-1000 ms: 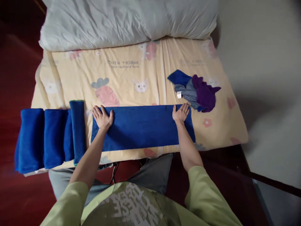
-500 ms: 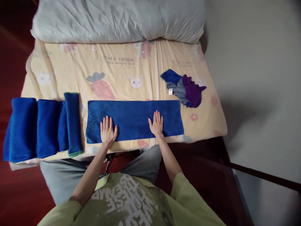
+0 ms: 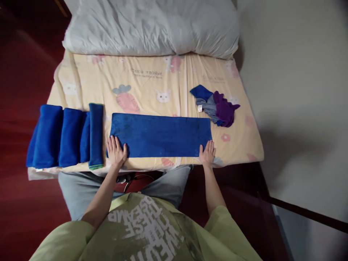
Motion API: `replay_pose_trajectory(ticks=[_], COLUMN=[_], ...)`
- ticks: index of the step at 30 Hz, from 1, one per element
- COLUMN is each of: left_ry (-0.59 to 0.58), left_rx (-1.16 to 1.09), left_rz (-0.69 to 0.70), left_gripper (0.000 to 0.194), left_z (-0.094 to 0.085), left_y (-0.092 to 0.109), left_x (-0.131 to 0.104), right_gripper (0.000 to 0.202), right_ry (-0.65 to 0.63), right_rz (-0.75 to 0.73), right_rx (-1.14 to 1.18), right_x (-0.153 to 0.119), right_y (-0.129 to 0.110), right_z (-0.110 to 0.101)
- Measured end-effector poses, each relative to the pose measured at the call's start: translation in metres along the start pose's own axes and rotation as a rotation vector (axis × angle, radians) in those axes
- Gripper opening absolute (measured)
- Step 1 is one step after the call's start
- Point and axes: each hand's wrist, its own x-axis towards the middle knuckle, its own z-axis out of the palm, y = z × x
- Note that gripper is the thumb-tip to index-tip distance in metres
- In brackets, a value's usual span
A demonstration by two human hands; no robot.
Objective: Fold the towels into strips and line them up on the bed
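A long blue cloth (image 3: 160, 136) lies flat across the front of the bed. My left hand (image 3: 116, 151) rests over its near left corner, fingers spread and pointing away from me. At the near right corner lies my right hand (image 3: 207, 153), also flat with the thumb apart, partly on the cloth and partly on the sheet. Neither hand grips anything. Left of the cloth is a narrow folded blue cloth (image 3: 96, 134) with green edges.
Several thick folded blue cloths (image 3: 49, 136) line the bed's left front edge. A crumpled pile of purple, grey and blue cloth (image 3: 224, 110) lies right. A grey-white quilt (image 3: 152, 29) spans the back of the patterned bed sheet (image 3: 149, 98). A wall (image 3: 299, 90) rises at right.
My hands have moved apart, from the middle of the cloth out to its near left and right corners. The view has shifted, so the bed items at left appear further right.
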Motion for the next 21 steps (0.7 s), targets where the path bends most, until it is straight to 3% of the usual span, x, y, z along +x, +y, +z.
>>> replay_pose_trajectory(ticks=[7, 10, 12, 15, 18, 21], left_ry=[-0.003, -0.002, 0.002, -0.003, -0.029, -0.053], left_rx=[-0.011, -0.016, -0.013, -0.002, 0.005, 0.013], left_rz=[-0.069, -0.059, -0.022, 0.075, 0.130, 0.141], left_gripper=[0.078, 0.076, 0.075, 0.072, 0.070, 0.070], left_z=[-0.007, -0.012, -0.015, -0.017, -0.018, -0.018], left_y=[-0.008, -0.009, -0.011, -0.016, -0.020, -0.022], left_x=[-0.015, -0.028, -0.045, -0.078, -0.108, -0.122], right_gripper=[0.075, 0.073, 0.071, 0.069, 0.063, 0.060], right_ry=[-0.026, 0.048, 0.130, 0.151, 0.047, -0.013], right_rz=[0.080, 0.128, 0.153, 0.099, -0.063, -0.202], right_rx=[-0.004, 0.027, 0.072, 0.177, 0.276, 0.342], right_x=[0.002, -0.009, -0.031, -0.084, -0.137, -0.163], right_y=[-0.001, -0.011, -0.025, -0.061, -0.114, -0.170], right_z=[-0.006, -0.010, -0.010, -0.005, -0.004, -0.009])
